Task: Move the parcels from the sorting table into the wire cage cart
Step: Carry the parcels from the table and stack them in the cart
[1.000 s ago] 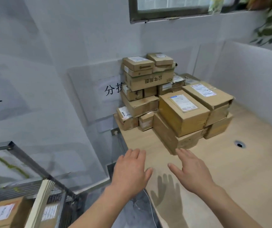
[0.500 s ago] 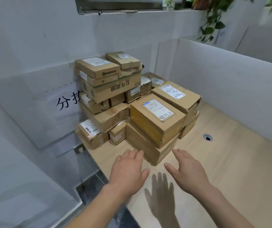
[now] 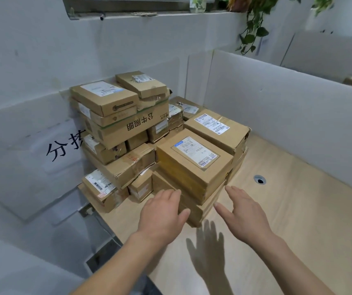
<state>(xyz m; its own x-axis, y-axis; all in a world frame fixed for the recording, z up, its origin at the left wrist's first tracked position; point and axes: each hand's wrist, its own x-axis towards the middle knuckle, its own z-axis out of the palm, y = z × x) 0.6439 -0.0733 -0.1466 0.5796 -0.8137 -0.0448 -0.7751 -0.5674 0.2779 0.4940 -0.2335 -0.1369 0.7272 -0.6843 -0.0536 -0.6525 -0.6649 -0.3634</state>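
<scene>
Beyond our left hand (image 3: 160, 216), on the wall sheet (image 3: 49, 145), we read two black handwritten characters, 分 and a partly hidden one, perhaps 拣. Further back, the long carton (image 3: 128, 128) in the stack carries upside-down print, 公牛照明. The white shipping labels (image 3: 194, 151) on the parcels are too small for us to read.

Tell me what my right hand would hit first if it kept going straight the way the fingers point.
Most likely the right hand meets the front parcel stack, at the near box with the white label or the flat box beneath; depth is unclear.
</scene>
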